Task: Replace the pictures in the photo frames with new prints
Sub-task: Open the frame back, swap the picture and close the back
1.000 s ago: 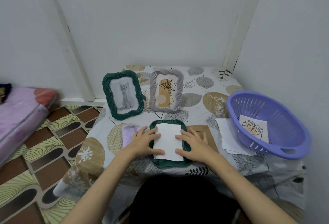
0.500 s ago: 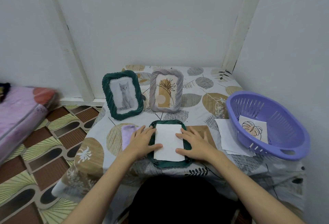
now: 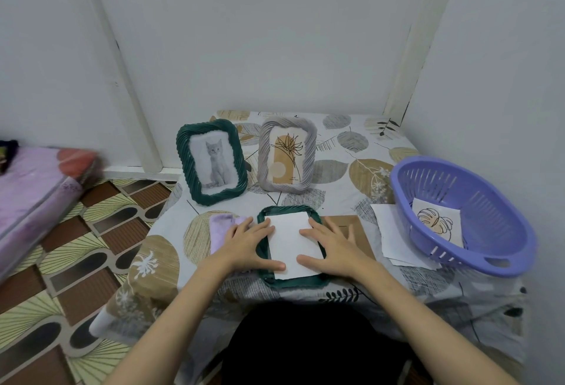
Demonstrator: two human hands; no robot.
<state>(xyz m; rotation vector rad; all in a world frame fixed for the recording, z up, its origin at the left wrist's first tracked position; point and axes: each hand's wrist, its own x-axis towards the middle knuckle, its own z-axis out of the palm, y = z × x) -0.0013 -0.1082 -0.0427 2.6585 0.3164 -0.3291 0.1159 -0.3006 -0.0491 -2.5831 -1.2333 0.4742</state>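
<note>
Barely shifted since before, left hand [image 3: 247, 244] and right hand [image 3: 331, 247] press flat-fingered on white print [image 3: 292, 245] over face-down green frame [image 3: 289, 280] on tabletop [image 3: 336, 198].

Both forearms bare from wrist to the frame edge; no sleeves visible. Left hand [image 3: 247, 245] and right hand [image 3: 333, 247]: no rings, no watch, no bracelets, no gloves. Nails short, no polish that can be made out. At 6 o'clock, between the arms, a plain black garment [image 3: 305, 345], no print or seams discernible; whether shirt or trousers, cannot tell.
</note>
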